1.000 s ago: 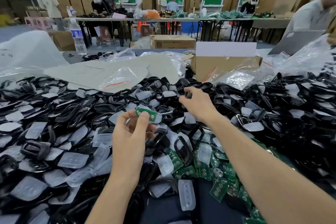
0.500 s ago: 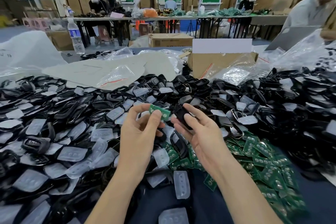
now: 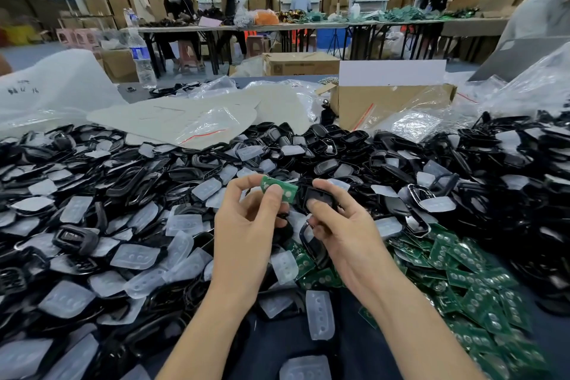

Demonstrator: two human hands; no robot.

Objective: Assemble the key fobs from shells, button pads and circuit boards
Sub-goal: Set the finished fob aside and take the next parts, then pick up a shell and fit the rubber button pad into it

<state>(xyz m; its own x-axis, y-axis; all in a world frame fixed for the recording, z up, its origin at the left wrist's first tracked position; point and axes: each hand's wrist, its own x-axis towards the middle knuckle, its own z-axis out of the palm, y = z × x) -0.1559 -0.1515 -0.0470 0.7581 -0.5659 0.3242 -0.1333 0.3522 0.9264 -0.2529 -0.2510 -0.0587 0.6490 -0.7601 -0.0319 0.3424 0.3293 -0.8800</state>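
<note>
My left hand (image 3: 246,225) pinches a small green circuit board (image 3: 279,188) between thumb and forefinger, held up over the pile. Right beside it my right hand (image 3: 342,225) grips a black key fob shell (image 3: 317,199), thumb pressed on its face. Board and shell almost touch. Below them the table is heaped with black shells (image 3: 123,182), translucent button pads (image 3: 135,256) and green circuit boards (image 3: 462,274) at the right.
A cardboard box (image 3: 388,102) and crumpled plastic bags (image 3: 209,126) lie behind the pile. A water bottle (image 3: 142,62) stands at the back left. Dark blue table surface (image 3: 277,339) shows near me. Other people work at far tables.
My right hand came back from reaching into the pile, now carrying a black shell, and has closed in on the left hand's circuit board. The left hand has hardly moved.
</note>
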